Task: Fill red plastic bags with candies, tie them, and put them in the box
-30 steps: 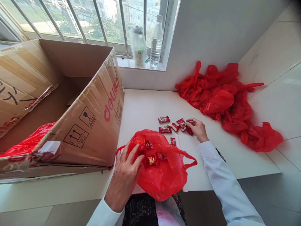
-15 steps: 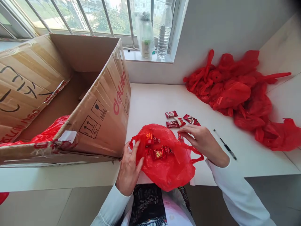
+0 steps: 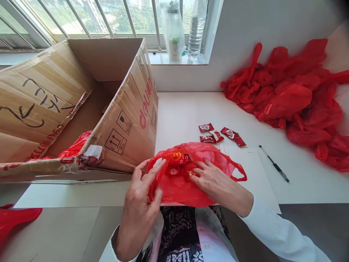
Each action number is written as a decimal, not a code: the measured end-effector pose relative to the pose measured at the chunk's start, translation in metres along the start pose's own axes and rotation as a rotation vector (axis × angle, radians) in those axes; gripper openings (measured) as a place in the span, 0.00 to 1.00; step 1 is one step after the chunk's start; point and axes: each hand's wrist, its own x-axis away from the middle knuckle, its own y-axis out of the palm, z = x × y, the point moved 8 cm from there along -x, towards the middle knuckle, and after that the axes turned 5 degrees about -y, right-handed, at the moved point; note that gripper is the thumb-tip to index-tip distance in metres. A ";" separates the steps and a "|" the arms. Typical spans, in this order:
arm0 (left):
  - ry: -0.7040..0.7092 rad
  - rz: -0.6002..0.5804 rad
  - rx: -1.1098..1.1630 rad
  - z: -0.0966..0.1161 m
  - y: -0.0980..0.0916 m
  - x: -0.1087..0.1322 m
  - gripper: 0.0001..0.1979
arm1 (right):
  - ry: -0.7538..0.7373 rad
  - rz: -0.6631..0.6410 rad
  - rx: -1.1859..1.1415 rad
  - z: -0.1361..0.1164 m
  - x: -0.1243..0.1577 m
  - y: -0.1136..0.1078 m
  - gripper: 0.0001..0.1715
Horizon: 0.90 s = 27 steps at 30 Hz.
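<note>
A thin red plastic bag (image 3: 182, 191) lies at the table's front edge with its mouth spread. Its left rim is gripped by my left hand (image 3: 141, 200), thumb and fingers on the plastic. My right hand (image 3: 214, 180) reaches into the mouth, fingers apart and touching small red-wrapped sweets (image 3: 176, 155) inside. Whether a sweet is pinched there is hard to see, as the fingertips are partly hidden. Beyond the bag lie several loose dark-red candy packets (image 3: 206, 127), one of them paler. The bag's handle loop (image 3: 241, 173) sticks out to the right.
At the left stands a large open cardboard box (image 3: 128, 120) with red plastic inside. A heap of red bags (image 3: 289, 94) fills the back right. A pen (image 3: 274, 163) and white paper (image 3: 256, 174) lie right of the bag. A water bottle (image 3: 196, 32) stands on the windowsill.
My right hand has moved from the packets beyond the bag into its mouth. My left hand still holds the left rim, and the bag sits lower and flatter. The view has shifted slightly.
</note>
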 end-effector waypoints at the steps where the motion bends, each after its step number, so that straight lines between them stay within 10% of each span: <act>1: -0.005 -0.036 0.033 -0.001 0.002 0.000 0.23 | -0.018 0.019 -0.061 -0.001 0.005 -0.005 0.10; 4: -0.034 -0.120 0.121 -0.008 0.011 -0.003 0.22 | 0.013 0.254 -0.262 0.011 0.032 -0.048 0.13; 8: -0.078 -0.115 0.192 -0.021 0.018 -0.010 0.23 | 0.535 0.657 -0.101 0.087 0.098 -0.084 0.11; 14: -0.047 -0.083 0.304 -0.022 0.025 -0.014 0.33 | 0.723 0.426 -0.100 0.172 0.116 -0.001 0.16; 27: -0.027 -0.074 0.208 -0.032 0.022 -0.006 0.30 | 0.576 0.403 -0.199 0.158 0.076 0.019 0.11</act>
